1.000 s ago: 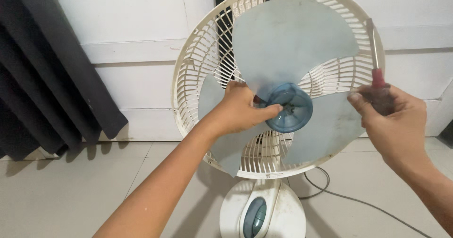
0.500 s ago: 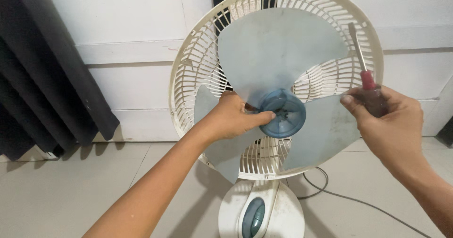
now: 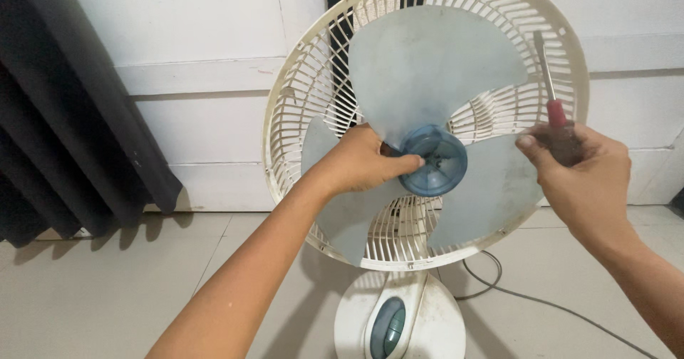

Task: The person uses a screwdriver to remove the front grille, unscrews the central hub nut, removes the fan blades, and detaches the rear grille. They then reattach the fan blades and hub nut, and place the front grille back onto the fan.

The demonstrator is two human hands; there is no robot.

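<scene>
Gripping the blue hub [image 3: 433, 161] from its left side, the left hand [image 3: 360, 163] has its fingers curled round the hub's rim with the thumb lying across the front; the right hand [image 3: 588, 177] is closed round the dark handle of a screwdriver [image 3: 552, 95], its shaft pointing up and away from the fan, its thumb tip touching the edge of the right blade [image 3: 488, 199]. The hub sits at the middle of the rear grille [image 3: 292, 110], with all three pale blades fanning out from it. By the look of it the front guard is already off, since nothing covers the blades, while the blade set is still seated on its shaft and so remains to come off. Room is good toward the camera; behind, the grille ribs lie close to the blades, and its rim rings them. Below stands the base [image 3: 399, 320] on the tiled floor [image 3: 107, 295], a cord [image 3: 541, 302] trailing right; a dark curtain [image 3: 64, 102] hangs well to the left against the wall [image 3: 199, 60].
</scene>
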